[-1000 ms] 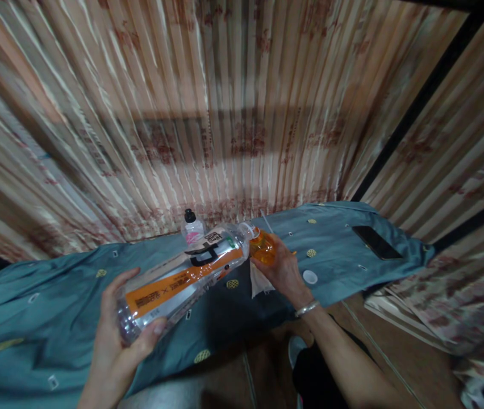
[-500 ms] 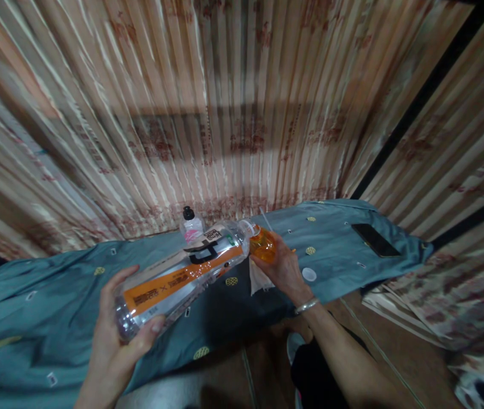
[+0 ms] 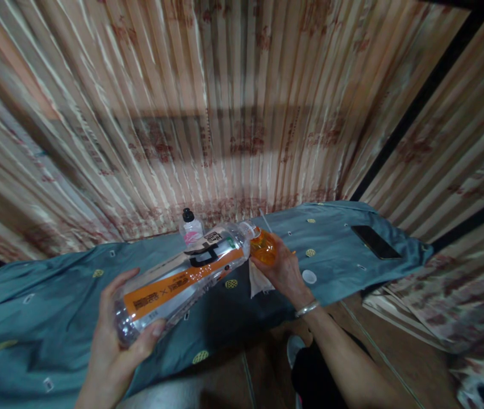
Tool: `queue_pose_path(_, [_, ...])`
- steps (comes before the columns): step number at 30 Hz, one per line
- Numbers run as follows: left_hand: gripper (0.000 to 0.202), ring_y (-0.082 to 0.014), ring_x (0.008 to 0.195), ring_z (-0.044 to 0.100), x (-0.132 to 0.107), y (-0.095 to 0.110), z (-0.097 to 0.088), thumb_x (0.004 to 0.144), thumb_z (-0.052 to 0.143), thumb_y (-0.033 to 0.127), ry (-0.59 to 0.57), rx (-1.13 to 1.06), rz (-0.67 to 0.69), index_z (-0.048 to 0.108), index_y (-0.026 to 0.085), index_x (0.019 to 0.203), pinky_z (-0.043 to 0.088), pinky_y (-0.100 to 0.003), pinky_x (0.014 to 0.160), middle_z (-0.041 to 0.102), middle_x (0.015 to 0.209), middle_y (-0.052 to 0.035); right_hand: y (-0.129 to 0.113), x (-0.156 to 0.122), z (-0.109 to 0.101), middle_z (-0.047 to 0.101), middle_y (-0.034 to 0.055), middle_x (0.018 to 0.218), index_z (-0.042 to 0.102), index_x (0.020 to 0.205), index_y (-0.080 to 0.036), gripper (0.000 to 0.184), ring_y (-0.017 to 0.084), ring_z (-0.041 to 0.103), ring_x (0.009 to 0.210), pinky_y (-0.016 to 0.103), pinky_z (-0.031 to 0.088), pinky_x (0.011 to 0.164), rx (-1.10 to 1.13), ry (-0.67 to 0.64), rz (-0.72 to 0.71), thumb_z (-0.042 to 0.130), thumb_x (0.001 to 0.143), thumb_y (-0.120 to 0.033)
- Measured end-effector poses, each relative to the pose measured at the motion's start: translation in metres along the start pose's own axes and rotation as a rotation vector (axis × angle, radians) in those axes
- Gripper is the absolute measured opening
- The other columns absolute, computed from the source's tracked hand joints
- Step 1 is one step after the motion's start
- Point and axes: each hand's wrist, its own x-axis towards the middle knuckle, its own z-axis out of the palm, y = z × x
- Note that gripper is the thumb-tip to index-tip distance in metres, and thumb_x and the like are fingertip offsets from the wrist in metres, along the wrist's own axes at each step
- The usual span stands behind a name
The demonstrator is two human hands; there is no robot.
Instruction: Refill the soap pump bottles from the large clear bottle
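Note:
A large clear plastic bottle point(image 3: 182, 278) with an orange and silver label is tilted, its mouth up to the right. My left hand point(image 3: 118, 335) is closed around its base, thumb on the near side. My right hand point(image 3: 282, 270) grips a small see-through orange cup point(image 3: 263, 247) pressed against the bottle's mouth; I cannot tell whether it is a cup or a small container. Below the right hand hangs or lies a pale pouch-like piece point(image 3: 259, 281), partly hidden. Behind the big bottle stands a small clear bottle point(image 3: 192, 230) with a black cap and pink print.
A teal patterned cloth point(image 3: 75, 295) covers the long surface. On its right lie a black phone-like slab point(image 3: 375, 242) and a white round disc point(image 3: 309, 276). A thin white stick point(image 3: 265, 219) rises behind the right hand. A striped curtain point(image 3: 233, 102) closes off the back.
Both hands keep their hold, and the bottle and orange container stay together at almost the same place. The view has shifted only very slightly.

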Motion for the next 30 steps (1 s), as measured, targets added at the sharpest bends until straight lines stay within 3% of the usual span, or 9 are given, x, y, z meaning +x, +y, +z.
queue_pose_path(7, [0.091,-0.0319,0.102,0.076,0.0005,0.0,-0.0005,0.064,0.081,0.073,-0.001,0.008,0.015,0.055,0.025,0.137,0.06,-0.043,0.093,0.075,0.118,-0.008,-0.0014,0.0004,-0.002,0.08,0.0152,0.123,0.06,0.143,-0.02,0.065,0.034,0.081,0.107,0.05,0.068,0.091,-0.008,-0.008,0.003,0.081,0.084,-0.039])
queue_pose_path(14, [0.098,-0.0278,0.102,0.074,-0.0006,0.0029,0.0008,0.06,0.083,0.076,0.0,-0.021,-0.022,0.054,0.025,0.138,0.058,-0.036,0.091,0.074,0.116,-0.0057,-0.0016,0.0005,-0.0022,0.081,0.0152,0.123,0.059,0.142,-0.02,0.064,0.034,0.081,0.107,0.05,0.068,0.091,-0.017,-0.003,0.0,0.079,0.085,-0.04])
queue_pose_path(30, [0.095,-0.0313,0.107,0.075,0.0005,-0.0022,0.0001,0.063,0.084,0.072,-0.006,-0.021,-0.007,0.055,0.024,0.139,0.06,-0.04,0.092,0.074,0.12,-0.0079,0.0,0.0001,0.001,0.081,0.0146,0.119,0.059,0.141,-0.018,0.065,0.034,0.081,0.104,0.048,0.067,0.09,-0.005,0.017,0.015,0.08,0.083,-0.041])
